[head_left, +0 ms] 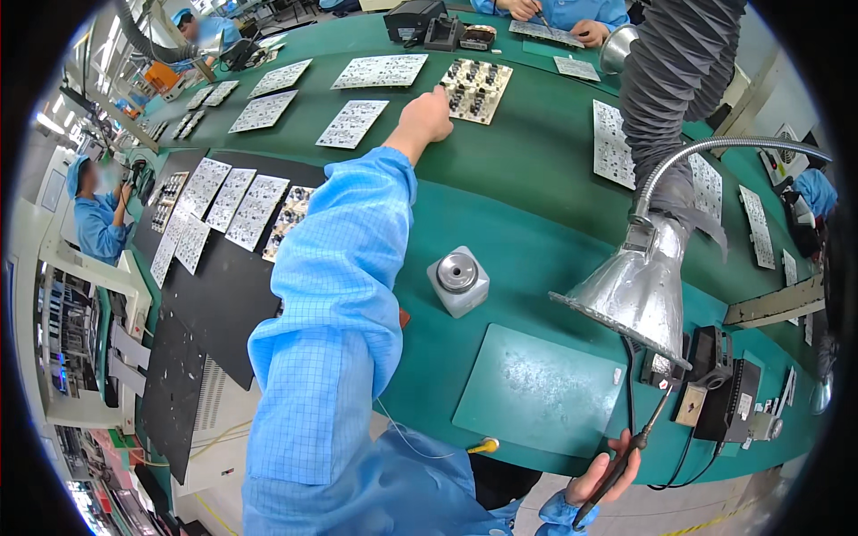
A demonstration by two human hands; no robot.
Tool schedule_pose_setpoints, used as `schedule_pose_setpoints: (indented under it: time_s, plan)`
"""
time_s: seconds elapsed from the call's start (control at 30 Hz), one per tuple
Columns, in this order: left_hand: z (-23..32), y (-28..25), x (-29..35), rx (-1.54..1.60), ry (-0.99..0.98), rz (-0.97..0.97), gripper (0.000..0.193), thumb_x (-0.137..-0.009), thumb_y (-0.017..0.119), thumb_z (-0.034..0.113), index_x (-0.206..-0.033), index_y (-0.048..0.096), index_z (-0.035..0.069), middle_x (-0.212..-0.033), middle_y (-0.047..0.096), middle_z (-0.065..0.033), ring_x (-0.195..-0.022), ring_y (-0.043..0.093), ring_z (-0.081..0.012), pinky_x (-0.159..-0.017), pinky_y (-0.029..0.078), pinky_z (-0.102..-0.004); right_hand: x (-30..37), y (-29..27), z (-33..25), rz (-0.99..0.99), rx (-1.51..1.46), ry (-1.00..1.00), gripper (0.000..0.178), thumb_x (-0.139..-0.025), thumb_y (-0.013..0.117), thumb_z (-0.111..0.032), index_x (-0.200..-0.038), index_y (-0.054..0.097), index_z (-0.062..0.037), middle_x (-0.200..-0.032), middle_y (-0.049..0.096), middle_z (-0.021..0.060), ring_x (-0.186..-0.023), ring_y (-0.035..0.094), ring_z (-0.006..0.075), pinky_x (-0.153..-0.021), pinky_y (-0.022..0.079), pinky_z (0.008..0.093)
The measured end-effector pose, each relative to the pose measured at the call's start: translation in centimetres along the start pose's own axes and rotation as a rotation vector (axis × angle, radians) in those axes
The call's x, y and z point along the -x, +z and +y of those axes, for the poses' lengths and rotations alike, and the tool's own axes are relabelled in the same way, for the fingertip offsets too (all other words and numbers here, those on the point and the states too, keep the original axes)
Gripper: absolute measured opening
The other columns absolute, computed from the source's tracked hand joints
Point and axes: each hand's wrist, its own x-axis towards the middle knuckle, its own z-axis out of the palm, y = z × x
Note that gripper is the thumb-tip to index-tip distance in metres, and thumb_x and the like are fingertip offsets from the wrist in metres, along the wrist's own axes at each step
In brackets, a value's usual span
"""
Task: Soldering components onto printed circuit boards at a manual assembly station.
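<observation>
My left arm reaches far across the bench. Its hand (427,118) is closed at the left edge of a cream circuit board (490,100) with rows of tall dark components, which lies on the green surface. The fingertips are partly hidden by the hand itself. Low on the right, my right hand (609,475) holds a soldering iron (639,439) by its dark handle, the tip angled up and away. Just left of that hand lies a green work mat (541,389). A squarish white bottle with a round metal top (459,284) stands between my arms.
Pale circuit boards (380,71) lie along the far surface, with more on a black mat (223,295) at left. A metal fume hood (639,290) on a grey hose hangs at right, above a black soldering station (731,402). Co-workers sit beyond, one handling a board (545,34).
</observation>
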Motion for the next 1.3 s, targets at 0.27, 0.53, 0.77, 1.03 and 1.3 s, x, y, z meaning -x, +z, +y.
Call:
schedule_pose_setpoints:
  time_s: [0.27, 0.53, 0.77, 1.03, 1.3]
  plan:
    - [0.2, -4.4, 2.1, -0.147, 0.141, -0.233, 0.035, -0.078, 0.054, 0.013, -0.108, 0.063, -0.001, -0.113, 0.063, -0.0228, -0.107, 0.061, -0.035, -0.09, 0.05, -0.0406, 0.5, -0.6, -0.3, 0.034, 0.009, -0.027, 0.049, -0.089, 0.053, -0.011, -0.135, 0.039, 0.001, -0.126, 0.055, 0.0245, -0.101, 0.053, 0.0255, -0.093, 0.041, 0.0404]
    - [-7.5, -11.0, 7.1, -0.169, 0.123, -0.1, 0.039, -0.082, 0.057, 0.03, -0.109, 0.066, 0.004, -0.109, 0.065, -0.0213, -0.104, 0.061, -0.0367, -0.093, 0.047, -0.0429, 0.0, 0.3, -1.2, 0.059, -0.037, 0.019, 0.049, -0.089, 0.053, -0.011, -0.134, 0.04, 0.0017, -0.127, 0.054, 0.0246, -0.102, 0.053, 0.0255, -0.092, 0.041, 0.0395]
    - [-15.3, -13.8, 17.2, -0.026, 0.068, 0.03, 0.046, -0.083, 0.061, 0.037, -0.111, 0.065, 0.0, -0.113, 0.064, -0.0216, -0.105, 0.06, -0.0366, -0.093, 0.047, -0.0404, -0.1, 0.2, -1.1, 0.105, -0.039, 0.009, 0.046, -0.091, 0.052, -0.01, -0.133, 0.041, 0.0037, -0.127, 0.054, 0.0251, -0.104, 0.053, 0.0263, -0.092, 0.042, 0.0386]
    - [-22.2, -10.1, 31.4, -0.012, -0.28, 0.133, 0.059, -0.079, 0.063, 0.047, -0.118, 0.062, 0.002, -0.124, 0.055, -0.022, -0.119, 0.051, -0.034, -0.101, 0.041, -0.04, -0.1, 0.3, -1.3, 0.082, -0.055, 0.011, 0.046, -0.092, 0.052, -0.009, -0.134, 0.04, 0.0038, -0.127, 0.054, 0.0237, -0.104, 0.053, 0.0253, -0.093, 0.041, 0.0374]
    - [-18.1, -8.3, 34.5, 0.016, 0.007, 0.532, 0.043, -0.078, 0.071, 0.037, -0.102, 0.066, 0.002, -0.114, 0.06, -0.0161, -0.108, 0.054, -0.033, -0.092, 0.045, -0.0397, -0.3, 0.5, -1.4, 0.086, -0.006, 0.015, 0.047, -0.092, 0.052, -0.011, -0.135, 0.039, 0.0051, -0.128, 0.054, 0.0227, -0.105, 0.053, 0.0254, -0.094, 0.04, 0.0371]
